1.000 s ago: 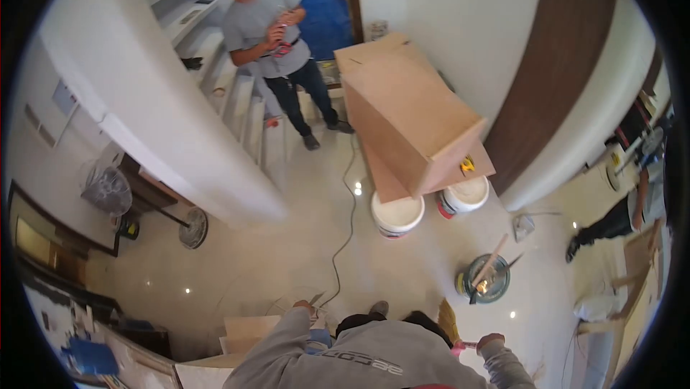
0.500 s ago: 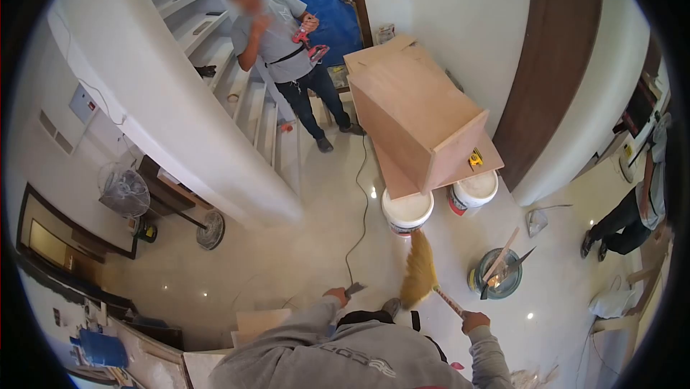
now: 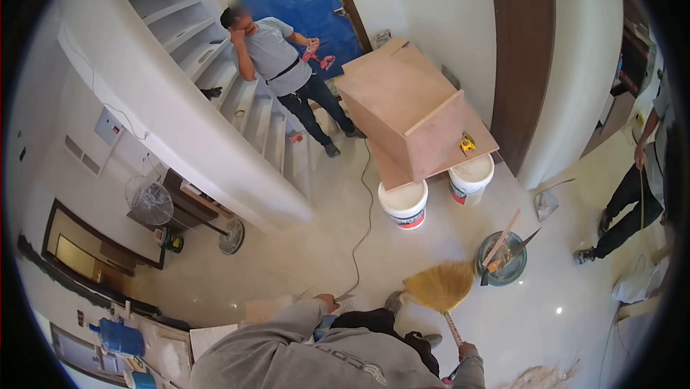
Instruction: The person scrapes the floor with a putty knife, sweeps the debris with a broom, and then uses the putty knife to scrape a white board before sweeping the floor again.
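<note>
In my right hand (image 3: 468, 350), closed round the striped handle, is a soft broom (image 3: 440, 285). Its fan of yellow bristles spreads over the floor in front of my feet, close to a dark round basin (image 3: 519, 268). A wooden stick, a pointed blade and other tools lie in that basin. My left hand (image 3: 328, 302) is closed near my left side, partly behind my sleeve. What looks like a small flat-bladed scraper (image 3: 346, 296) juts from it, only partly visible.
A plywood box (image 3: 395, 94) rests on white buckets (image 3: 404, 206), with a yellow tape measure (image 3: 468, 142) on it. A person (image 3: 277, 55) holding a red drill stands by the shelves; another person (image 3: 640, 180) is at right. A cord (image 3: 366, 223) crosses the floor. Debris (image 3: 543, 377) lies lower right.
The broom has swung right, from beside the white bucket toward the basin, and its bristles now fan out. My left hand has shifted slightly left and down. The view has turned a little.
</note>
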A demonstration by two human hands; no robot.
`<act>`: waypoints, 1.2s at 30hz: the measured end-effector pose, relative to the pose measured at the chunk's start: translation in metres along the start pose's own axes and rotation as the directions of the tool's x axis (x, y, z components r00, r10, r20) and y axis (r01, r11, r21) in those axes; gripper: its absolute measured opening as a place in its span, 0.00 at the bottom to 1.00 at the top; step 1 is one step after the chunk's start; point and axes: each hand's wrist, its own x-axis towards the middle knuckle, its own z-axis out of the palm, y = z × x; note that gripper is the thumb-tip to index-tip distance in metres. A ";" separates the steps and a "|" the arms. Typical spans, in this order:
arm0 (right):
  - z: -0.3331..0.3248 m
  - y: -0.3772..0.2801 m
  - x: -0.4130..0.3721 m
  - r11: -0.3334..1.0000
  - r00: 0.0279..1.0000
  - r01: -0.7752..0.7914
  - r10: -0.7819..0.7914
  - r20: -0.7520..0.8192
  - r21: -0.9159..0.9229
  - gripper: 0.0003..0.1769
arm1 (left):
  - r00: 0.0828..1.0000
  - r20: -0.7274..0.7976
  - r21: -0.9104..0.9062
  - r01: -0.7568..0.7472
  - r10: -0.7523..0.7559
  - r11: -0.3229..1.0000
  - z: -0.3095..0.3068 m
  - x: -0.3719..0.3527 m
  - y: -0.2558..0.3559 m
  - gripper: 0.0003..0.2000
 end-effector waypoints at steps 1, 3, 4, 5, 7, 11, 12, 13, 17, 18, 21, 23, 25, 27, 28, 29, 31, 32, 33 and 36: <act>0.000 0.005 -0.028 0.965 0.982 -0.187 0.190 0.000 0.185 0.23 | 0.998 0.024 0.002 -0.051 0.050 0.999 0.007 -0.005 0.014 0.24; -0.032 0.013 -0.106 0.824 0.914 -0.396 0.396 0.089 0.405 0.24 | 0.995 0.016 0.036 -0.100 0.100 0.994 0.013 -0.013 0.040 0.23; -0.021 0.029 -0.120 0.825 0.901 -0.423 0.425 0.084 0.375 0.25 | 0.988 -0.001 0.066 -0.153 0.153 0.986 0.010 -0.013 0.054 0.23; -0.023 0.039 -0.141 0.822 0.893 -0.445 0.436 0.109 0.355 0.25 | 0.984 0.031 0.076 -0.175 0.173 0.982 0.005 -0.010 0.067 0.22; -0.011 0.067 -0.157 0.815 0.844 -0.532 0.492 0.214 0.227 0.27 | 0.972 -0.023 0.073 -0.232 0.234 0.970 -0.003 0.000 0.080 0.22; 0.006 0.096 -0.228 0.549 0.703 -0.673 0.683 0.198 0.496 0.20 | 0.950 -0.053 0.118 -0.301 0.309 0.946 -0.011 0.037 0.104 0.23; 0.004 0.094 -0.246 0.521 0.688 -0.670 0.703 0.179 0.530 0.20 | 0.943 -0.046 0.100 -0.324 0.329 0.941 -0.019 0.035 0.109 0.24; -0.003 0.094 -0.245 0.518 0.666 -0.689 0.729 0.160 0.506 0.20 | 0.910 -0.077 0.131 -0.396 0.408 0.909 -0.016 0.055 0.104 0.25; -0.035 0.076 -0.272 0.425 0.534 -0.741 0.843 0.072 0.520 0.18 | 0.936 -0.004 0.166 -0.347 0.353 0.923 -0.021 0.047 0.121 0.25; -0.042 0.065 -0.278 0.396 0.500 -0.742 0.864 0.054 0.541 0.17 | 0.959 0.069 0.139 -0.283 0.276 0.949 -0.017 0.051 0.119 0.24; -0.077 0.023 -0.312 0.287 0.419 -0.749 0.903 0.092 0.598 0.16 | 0.963 0.133 0.204 -0.258 0.234 0.945 0.005 0.064 0.109 0.24; -0.110 -0.008 -0.349 0.261 0.422 -0.736 0.899 0.122 0.625 0.16 | 0.966 0.155 0.229 -0.239 0.208 0.944 0.013 0.069 0.105 0.25; -0.124 -0.031 -0.374 0.279 0.437 -0.728 0.893 0.110 0.626 0.16 | 0.969 0.147 0.221 -0.229 0.200 0.948 0.020 0.077 0.104 0.25; -0.120 -0.036 -0.381 0.296 0.449 -0.725 0.888 0.100 0.622 0.16 | 0.970 0.133 0.206 -0.229 0.204 0.952 0.019 0.077 0.109 0.25; -0.111 -0.035 -0.375 0.313 0.471 -0.716 0.877 0.100 0.624 0.16 | 0.973 0.116 0.186 -0.220 0.201 0.958 0.018 0.077 0.115 0.25; -0.101 -0.035 -0.367 0.332 0.494 -0.707 0.864 0.100 0.624 0.16 | 0.971 0.117 0.186 -0.226 0.206 0.956 0.016 0.077 0.118 0.25; -0.077 -0.028 -0.346 0.362 0.531 -0.690 0.841 0.098 0.627 0.16 | 0.970 0.096 0.206 -0.240 0.225 0.949 0.012 0.074 0.129 0.24; -0.065 -0.022 -0.334 0.396 0.574 -0.669 0.813 0.098 0.629 0.16 | 0.969 0.097 0.203 -0.244 0.229 0.948 0.011 0.070 0.136 0.24; -0.054 -0.017 -0.323 0.400 0.593 -0.671 0.795 0.128 0.624 0.17 | 0.967 0.060 0.185 -0.256 0.249 0.949 0.008 0.065 0.142 0.23; -0.029 -0.001 -0.303 0.364 0.591 -0.681 0.786 0.183 0.635 0.17 | 0.963 0.011 0.162 -0.267 0.269 0.950 0.000 0.054 0.161 0.23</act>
